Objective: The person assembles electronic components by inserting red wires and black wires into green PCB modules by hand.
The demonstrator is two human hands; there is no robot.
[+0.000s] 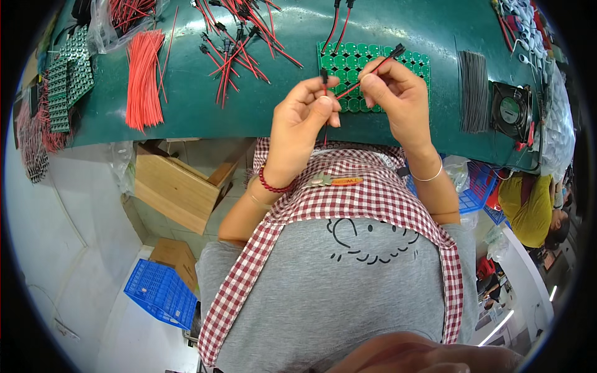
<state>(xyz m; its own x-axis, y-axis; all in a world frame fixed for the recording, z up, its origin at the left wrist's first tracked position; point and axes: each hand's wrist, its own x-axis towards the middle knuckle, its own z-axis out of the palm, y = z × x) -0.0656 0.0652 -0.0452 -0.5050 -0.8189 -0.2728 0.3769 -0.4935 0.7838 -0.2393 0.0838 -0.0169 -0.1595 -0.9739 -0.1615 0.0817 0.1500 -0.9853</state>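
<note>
My left hand is closed, thumb against fingers, on a short red-and-black wire lead whose black plug sticks up above the fingertips. In my right hand, thumb and forefinger pinch another wire lead. Its black plug points to the upper right, and its wire ends reach toward my left fingertips. Both hands are at the table's near edge, over the lower part of a panel of small round green circuit boards. Two more plugged leads lie at the panel's upper left.
Loose leads with black plugs are scattered left of the panel on the green table. A red wire bundle lies farther left. A black wire bundle and a small fan are on the right. Blue baskets stand below.
</note>
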